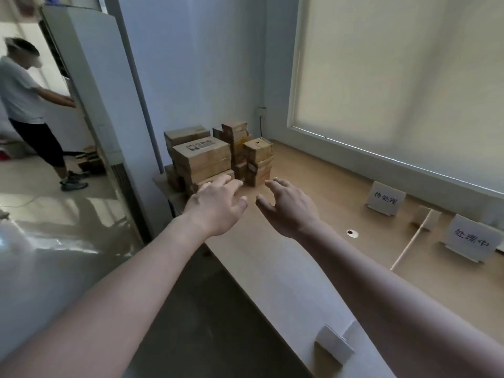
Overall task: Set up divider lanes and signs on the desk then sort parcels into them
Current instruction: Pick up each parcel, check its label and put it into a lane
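A pile of brown cardboard parcels [207, 156] stands at the far left end of the wooden desk [286, 263]. My left hand [218, 205] reaches toward the pile with fingers spread, its fingertips at the lowest front box. My right hand [289, 205] hovers beside it, fingers loosely spread, holding nothing. Two white signs stand along the desk's back right: one [385, 199] nearer the pile, another [470, 240] at the right edge. A thin white divider strip [410, 241] runs between them, held by a small white block [426, 218].
Another white divider block [334, 343] sits at the desk's near edge. A cable hole [351, 233] lies mid-desk. A blind-covered window [395, 77] backs the desk. A person [24, 105] stands at the far left beyond a tall white cabinet [90, 85].
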A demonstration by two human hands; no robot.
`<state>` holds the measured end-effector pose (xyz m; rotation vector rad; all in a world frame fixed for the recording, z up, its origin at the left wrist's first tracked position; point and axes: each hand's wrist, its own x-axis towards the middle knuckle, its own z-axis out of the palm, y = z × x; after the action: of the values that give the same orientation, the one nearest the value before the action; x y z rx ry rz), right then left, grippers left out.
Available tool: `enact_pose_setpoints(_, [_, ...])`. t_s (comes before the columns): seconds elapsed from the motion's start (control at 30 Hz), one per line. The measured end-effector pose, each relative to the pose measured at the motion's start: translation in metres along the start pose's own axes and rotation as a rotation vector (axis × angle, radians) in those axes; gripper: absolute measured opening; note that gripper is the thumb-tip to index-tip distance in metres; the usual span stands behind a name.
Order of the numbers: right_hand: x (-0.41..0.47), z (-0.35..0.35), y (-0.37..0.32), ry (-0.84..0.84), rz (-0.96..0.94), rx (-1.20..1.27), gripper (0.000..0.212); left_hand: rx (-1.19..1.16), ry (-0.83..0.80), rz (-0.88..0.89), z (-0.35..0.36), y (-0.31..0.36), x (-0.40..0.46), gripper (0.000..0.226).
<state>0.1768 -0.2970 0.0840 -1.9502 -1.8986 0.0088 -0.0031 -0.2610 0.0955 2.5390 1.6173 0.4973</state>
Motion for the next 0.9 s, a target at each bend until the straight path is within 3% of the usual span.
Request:
enact_pose_setpoints(0.37, [0.215, 0.116, -0.073, -0.132, -0.044, 0.058, 0.065, -0.024, -0.037, -0.157, 0.011, -0.175, 0.156, 0.055])
enact_pose_setpoints(0.7, [0.374, 0.236, -0.137, -0.165, 0.139, 0.061, 0.066, -0.063, -0.165, -0.036, 0.044, -0.350, 0.303, 0.056])
enact_pose_setpoints(0.9, [0.444, 0.278, -0.150, -0.189, 0.302, 0.089, 0.068, -0.065, -0.252, 0.080, 0.055, -0.411, 0.389, 0.054])
